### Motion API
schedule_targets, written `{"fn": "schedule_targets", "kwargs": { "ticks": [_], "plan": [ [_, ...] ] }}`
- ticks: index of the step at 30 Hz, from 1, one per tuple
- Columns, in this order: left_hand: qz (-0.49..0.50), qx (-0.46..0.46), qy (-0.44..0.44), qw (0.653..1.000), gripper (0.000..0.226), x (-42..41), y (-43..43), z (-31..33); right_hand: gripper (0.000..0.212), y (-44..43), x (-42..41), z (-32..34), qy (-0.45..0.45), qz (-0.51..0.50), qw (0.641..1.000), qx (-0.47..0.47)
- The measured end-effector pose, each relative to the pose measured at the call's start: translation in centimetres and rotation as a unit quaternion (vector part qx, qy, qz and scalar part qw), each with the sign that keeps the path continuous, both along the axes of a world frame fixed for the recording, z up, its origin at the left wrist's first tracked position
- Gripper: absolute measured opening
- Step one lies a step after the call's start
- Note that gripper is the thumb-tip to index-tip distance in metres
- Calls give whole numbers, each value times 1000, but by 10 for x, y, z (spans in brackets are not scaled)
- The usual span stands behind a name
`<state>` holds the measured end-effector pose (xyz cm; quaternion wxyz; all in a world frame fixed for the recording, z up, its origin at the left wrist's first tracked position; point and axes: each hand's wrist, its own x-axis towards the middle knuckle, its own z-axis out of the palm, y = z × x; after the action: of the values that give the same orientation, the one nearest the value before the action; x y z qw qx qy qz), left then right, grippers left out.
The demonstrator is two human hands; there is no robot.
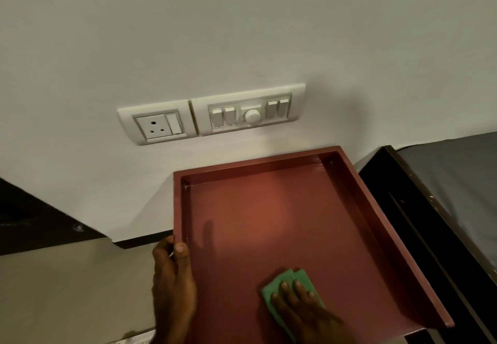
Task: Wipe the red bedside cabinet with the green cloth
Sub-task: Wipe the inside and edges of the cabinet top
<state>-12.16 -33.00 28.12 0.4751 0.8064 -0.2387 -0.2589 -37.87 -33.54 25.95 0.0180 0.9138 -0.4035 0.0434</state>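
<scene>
Two hands share the job: the left hand (173, 276) clamps the red bedside cabinet (271, 217) rim, probably steadying it. Flat, fingers spread, the right hand (301, 308) presses the green cloth (289, 283) down (no pinch).

red bedside cabinet (269, 222): front cut off | green cloth (285, 281): partly under right hand (304, 314) | wrists: perhaps off-frame

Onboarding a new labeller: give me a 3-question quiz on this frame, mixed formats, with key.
1. True or false: the right hand presses the cloth flat on the cabinet top.
2. Where is the left hand? A) on the socket B) gripping the cabinet's left rim C) on the bed
3. Fill in: between the two pairs of switches sits a round ____.

Key: 1 true; 2 B; 3 dial
</scene>
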Motion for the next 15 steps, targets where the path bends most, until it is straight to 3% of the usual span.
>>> {"fn": "schedule_targets", "kwargs": {
  "ticks": [2,3,7,9,15],
  "plan": [
    [1,5,2,1000,75,5,6,2,36,-36,22,15,-79,-11,996,30],
    [-5,4,7,1000,72,0,1,2,39,-65,30,23,-77,-45,995,40],
    [8,-11,14,1000,71,9,4,8,61,-170,111,29,-6,-157,980,121],
    [0,-31,32,999,68,2,-3,12,64,-190,144,26,35,-201,973,110],
    [30,-41,37,998,76,15,24,3,63,-133,219,10,37,-66,989,126]
  ]
}}
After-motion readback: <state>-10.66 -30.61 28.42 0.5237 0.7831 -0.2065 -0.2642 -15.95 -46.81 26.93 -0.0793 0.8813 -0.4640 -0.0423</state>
